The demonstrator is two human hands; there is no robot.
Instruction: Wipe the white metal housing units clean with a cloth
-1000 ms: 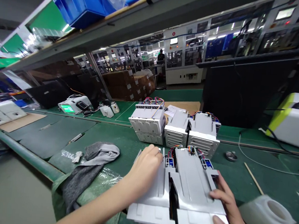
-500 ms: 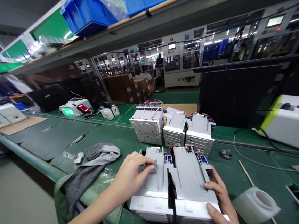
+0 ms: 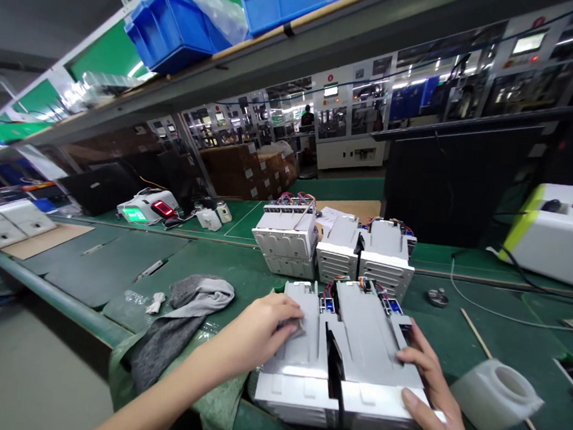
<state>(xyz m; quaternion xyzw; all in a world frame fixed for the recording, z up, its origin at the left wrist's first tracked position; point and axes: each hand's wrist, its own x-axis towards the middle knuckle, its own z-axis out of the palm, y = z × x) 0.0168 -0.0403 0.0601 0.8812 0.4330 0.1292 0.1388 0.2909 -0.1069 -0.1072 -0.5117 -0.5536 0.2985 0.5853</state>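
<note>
Left hand [image 3: 256, 336] pinches small cloth [image 3: 297, 326] on white housing [image 3: 293, 369]; right hand [image 3: 431, 395] rests, fingers [image 3: 417, 352] spread open, on adjoining housing [image 3: 370, 349].

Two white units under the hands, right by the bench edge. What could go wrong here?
The two white housings sit close to the green bench's front edge, so a push from the left hand or right hand might tip them off. The coloured wires at their far end are exposed and could snag.

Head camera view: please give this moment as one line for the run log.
left hand: on left white metal housing | right hand: at edge of right white metal housing | beyond: wired housings | beside: grey cloth
</note>
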